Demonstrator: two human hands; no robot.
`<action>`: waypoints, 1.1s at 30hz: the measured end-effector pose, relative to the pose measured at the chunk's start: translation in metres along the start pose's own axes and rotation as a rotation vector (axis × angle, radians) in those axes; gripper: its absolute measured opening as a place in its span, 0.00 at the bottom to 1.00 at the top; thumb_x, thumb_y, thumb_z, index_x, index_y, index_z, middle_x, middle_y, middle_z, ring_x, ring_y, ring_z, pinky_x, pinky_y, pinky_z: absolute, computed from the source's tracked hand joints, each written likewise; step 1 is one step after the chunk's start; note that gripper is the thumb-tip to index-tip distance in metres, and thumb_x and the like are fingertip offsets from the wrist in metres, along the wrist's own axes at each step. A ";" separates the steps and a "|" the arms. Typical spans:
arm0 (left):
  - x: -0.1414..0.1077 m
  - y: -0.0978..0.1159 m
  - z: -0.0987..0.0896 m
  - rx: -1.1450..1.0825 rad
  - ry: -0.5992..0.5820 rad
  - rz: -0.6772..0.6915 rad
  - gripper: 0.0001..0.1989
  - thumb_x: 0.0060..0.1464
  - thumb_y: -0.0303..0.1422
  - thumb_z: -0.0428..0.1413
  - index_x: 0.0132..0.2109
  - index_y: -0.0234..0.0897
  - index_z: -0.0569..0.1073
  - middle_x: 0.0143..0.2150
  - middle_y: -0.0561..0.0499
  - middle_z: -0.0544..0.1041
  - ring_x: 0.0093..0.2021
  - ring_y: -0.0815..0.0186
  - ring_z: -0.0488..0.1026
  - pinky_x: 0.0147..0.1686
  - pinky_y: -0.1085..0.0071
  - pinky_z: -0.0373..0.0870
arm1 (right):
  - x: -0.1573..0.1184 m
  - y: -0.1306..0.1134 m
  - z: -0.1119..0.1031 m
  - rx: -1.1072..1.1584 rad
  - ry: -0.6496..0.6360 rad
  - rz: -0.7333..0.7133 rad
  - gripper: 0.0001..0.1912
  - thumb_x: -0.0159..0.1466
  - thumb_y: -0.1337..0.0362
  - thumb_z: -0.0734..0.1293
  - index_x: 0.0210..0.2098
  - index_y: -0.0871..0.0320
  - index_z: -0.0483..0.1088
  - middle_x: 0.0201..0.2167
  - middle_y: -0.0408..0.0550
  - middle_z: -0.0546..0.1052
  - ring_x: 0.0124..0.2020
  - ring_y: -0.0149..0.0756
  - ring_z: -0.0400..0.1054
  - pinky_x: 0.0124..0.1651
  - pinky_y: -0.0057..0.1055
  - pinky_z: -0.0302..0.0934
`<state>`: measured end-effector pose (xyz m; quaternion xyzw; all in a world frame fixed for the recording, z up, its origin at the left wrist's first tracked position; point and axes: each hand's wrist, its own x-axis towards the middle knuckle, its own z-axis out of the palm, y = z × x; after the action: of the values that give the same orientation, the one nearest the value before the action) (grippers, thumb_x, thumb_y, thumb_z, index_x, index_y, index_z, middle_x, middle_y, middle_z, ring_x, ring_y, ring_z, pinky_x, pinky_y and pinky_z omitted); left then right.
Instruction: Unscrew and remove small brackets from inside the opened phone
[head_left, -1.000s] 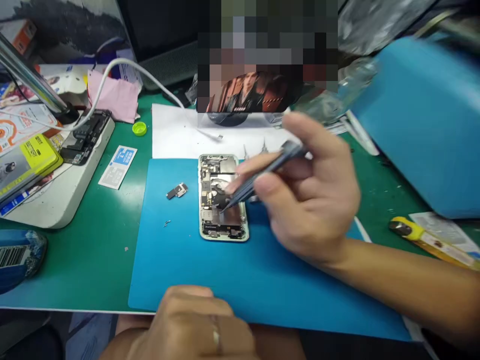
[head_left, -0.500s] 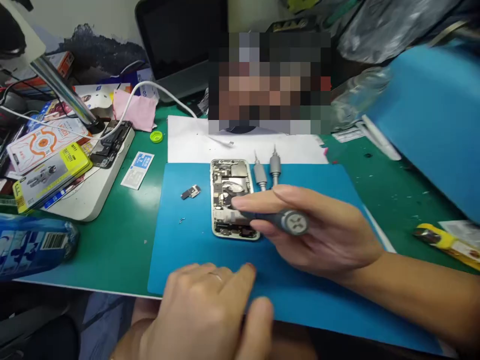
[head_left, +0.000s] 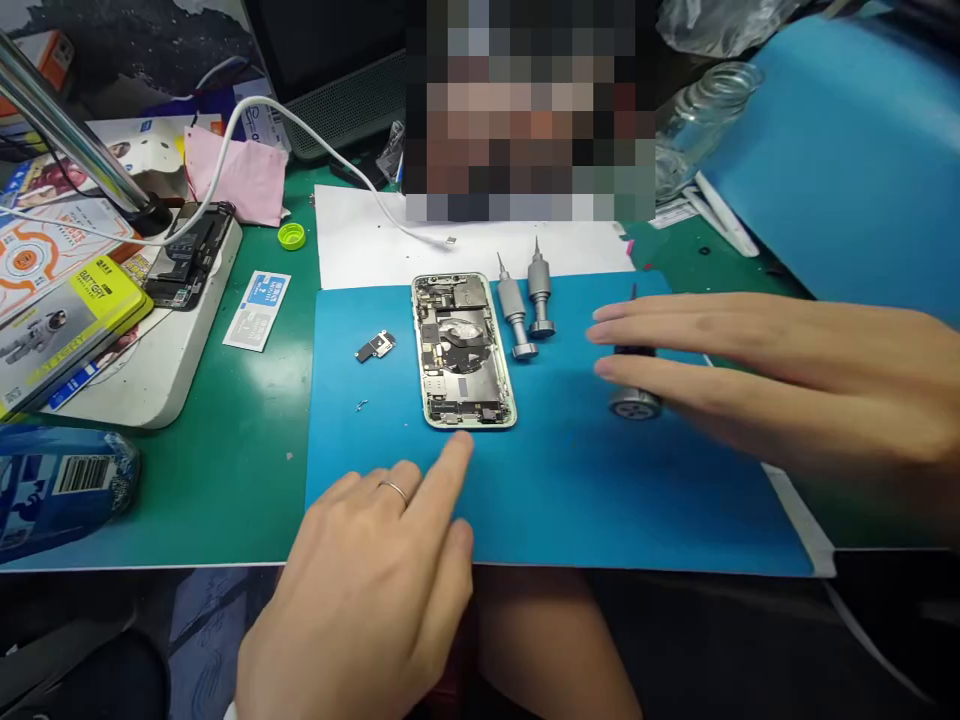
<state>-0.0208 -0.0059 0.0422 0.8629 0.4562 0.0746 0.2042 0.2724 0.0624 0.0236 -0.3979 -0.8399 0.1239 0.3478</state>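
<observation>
An opened smartphone (head_left: 463, 352) lies on the blue mat (head_left: 555, 500) with its inner parts bare. The index finger of my left hand (head_left: 367, 570) reaches to its bottom edge; that hand holds nothing, and its other fingers are loosely bent. Over a precision screwdriver (head_left: 635, 405) on the right, the fingers of my right hand (head_left: 772, 370) are stretched out and apart, partly covering it. Two more grey screwdrivers, one nearer the phone (head_left: 514, 315) and one farther right (head_left: 539, 290), lie beside it. Left of the phone are a small metal-and-black part (head_left: 375, 346) and tiny screws (head_left: 361, 405).
A white cable (head_left: 300, 120) arches over a cluttered white box (head_left: 202, 320) at left. In front of it lies a blue bottle or pack (head_left: 67, 490). White paper (head_left: 360, 235) lies behind the mat, and a glass jar (head_left: 705, 125) stands back right.
My right hand has moved right, away from the phone, bringing the screwdriver along and loosening its fingers from it. The view has shifted, and the whole phone now shows.
</observation>
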 end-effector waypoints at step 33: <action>0.007 0.001 0.001 0.051 0.029 -0.027 0.22 0.75 0.38 0.44 0.67 0.35 0.69 0.42 0.50 0.82 0.39 0.55 0.81 0.37 0.54 0.77 | -0.020 0.068 -0.001 -0.308 -0.153 -0.431 0.27 0.74 0.66 0.66 0.72 0.50 0.65 0.64 0.57 0.76 0.65 0.45 0.73 0.68 0.41 0.68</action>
<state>-0.0157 -0.0005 0.0413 0.8603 0.4726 0.0729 0.1765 0.3213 0.0920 -0.0185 -0.2475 -0.9380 -0.0525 0.2370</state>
